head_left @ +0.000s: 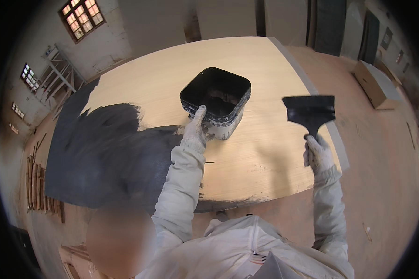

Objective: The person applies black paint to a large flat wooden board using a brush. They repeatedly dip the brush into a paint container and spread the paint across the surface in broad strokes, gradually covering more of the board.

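Note:
A large pale wooden panel (256, 176) lies in front of me, with black paint (111, 158) spread in streaks over its left part. My left hand (195, 130), in a stained white glove, is closed on the near rim of a squarish bucket (227, 130). The bucket is over the middle of the panel, its inside coated black and dark paint low down. In my gloved right hand (320, 154) is the handle of a wide black paintbrush (310, 109). Its bristles point up and away from me, above the panel's right edge, apart from the surface.
Along the panel's right side runs a grey strip (337, 144). Wooden sticks (37, 181) stand at the left. A metal rack (60, 74) is by the left wall, and large boards (228, 21) stand at the back. A box-like piece (375, 86) lies on the floor at right.

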`<state>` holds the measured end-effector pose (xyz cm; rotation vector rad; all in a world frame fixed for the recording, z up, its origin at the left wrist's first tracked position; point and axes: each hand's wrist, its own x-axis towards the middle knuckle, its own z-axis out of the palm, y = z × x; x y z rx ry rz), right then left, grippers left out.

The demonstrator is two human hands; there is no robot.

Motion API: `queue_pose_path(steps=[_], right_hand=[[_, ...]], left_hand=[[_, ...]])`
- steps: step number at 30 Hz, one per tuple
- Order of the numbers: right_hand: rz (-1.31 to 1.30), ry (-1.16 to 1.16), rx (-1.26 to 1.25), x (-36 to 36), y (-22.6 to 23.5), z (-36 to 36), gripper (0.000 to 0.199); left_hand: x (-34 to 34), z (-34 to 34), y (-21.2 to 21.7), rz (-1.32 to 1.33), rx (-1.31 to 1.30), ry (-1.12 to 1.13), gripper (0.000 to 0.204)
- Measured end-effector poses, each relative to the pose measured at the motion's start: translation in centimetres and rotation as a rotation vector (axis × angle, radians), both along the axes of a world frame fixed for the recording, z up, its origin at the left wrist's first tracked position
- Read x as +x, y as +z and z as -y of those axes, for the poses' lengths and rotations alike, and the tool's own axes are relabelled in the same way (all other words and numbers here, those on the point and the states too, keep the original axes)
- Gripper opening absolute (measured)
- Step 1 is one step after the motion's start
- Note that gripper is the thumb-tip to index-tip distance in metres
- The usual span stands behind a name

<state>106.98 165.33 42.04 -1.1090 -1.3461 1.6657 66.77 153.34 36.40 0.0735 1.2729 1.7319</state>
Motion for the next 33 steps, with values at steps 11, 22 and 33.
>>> queue_pose_path(steps=[11, 22, 33], right_hand=[[0.922, 0.087, 0.972, -17.0, 11.5, -7.6, 0.043], [1.456, 0.873, 1.121, -25.9, 13.4, -18.7, 0.045], [1.414, 0.991, 1.288, -28.4, 7.4, -31.1, 0.047]], left_hand=[[-1.0, -3.2, -1.8, -0.014, 0.115, -0.058, 0.05], [5.5, -13.0, -0.9, 0.009, 0.154, -0.065, 0.051], [10.8, -21.2, -0.6, -0.006, 0.129, -0.014, 0.052]])
